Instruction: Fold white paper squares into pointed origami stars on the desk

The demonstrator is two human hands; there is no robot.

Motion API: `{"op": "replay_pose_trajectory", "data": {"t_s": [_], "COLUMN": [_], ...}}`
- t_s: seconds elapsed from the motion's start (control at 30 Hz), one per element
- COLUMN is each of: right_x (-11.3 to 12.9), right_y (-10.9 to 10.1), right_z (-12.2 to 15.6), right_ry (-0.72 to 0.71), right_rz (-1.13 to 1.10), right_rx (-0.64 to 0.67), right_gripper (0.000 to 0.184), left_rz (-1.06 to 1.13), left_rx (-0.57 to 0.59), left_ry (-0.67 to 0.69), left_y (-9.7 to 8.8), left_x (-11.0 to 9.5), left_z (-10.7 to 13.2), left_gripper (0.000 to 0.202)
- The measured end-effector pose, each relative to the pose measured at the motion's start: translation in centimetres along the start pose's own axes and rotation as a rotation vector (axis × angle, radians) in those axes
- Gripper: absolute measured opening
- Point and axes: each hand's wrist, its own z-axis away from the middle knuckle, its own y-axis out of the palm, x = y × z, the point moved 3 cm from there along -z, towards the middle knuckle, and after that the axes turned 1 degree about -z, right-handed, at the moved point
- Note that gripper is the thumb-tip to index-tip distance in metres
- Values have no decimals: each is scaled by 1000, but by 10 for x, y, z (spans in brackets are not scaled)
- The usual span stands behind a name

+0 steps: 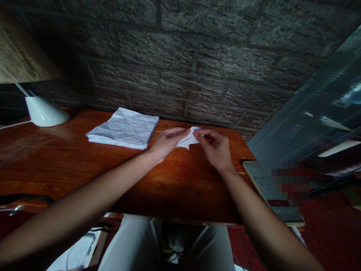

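Both my hands hold a small folded piece of white paper [185, 142] just over the far part of the wooden table. My left hand [167, 141] grips its left side, thumb on top and fingers behind. At the paper's upper right, my right hand [216, 145] pinches it between thumb and fingers. The paper has angular flaps, one pointing down toward me. Left of my left hand lies a stack of creased white sheets [124, 128], its top sheet covered with a grid of fold lines.
A lamp with a white base [46, 111] and a fabric shade [22, 49] stands at the far left. A phone or tablet [270, 192] lies by the right edge of the wooden table [158, 188]. A dark stone-block wall [169, 56] rises directly behind.
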Motion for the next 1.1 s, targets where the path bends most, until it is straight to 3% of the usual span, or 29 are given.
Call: {"op": "replay_pose_trajectory", "data": {"t_s": [0.23,0.5,0.67,0.77,0.87,1.1], "right_x": [1,11,12,13,14,16], "right_y": [0,2,2,4,6,8], "right_z": [4,7,7,8,9,10], "right_ry": [-64,-126,-149,-174,-206,-215], "right_rz": [161,211,251,271,271,249], "right_rx": [-8,-11,-3,20,43,103], "right_gripper": [20,17,16,16,16,12], "left_rz": [116,91,-88,-175,-174,-106], "left_rx": [80,31,8,101,222,235], "left_ry": [-103,-70,80,152,49,-39], "left_y": [-1,-2,-3,-5,-10,-19], "left_x": [4,3,-8,-14,-14,-15], "left_z": [-1,-1,0,-2,-6,-11], "left_gripper": [41,31,32,40,46,42]}}
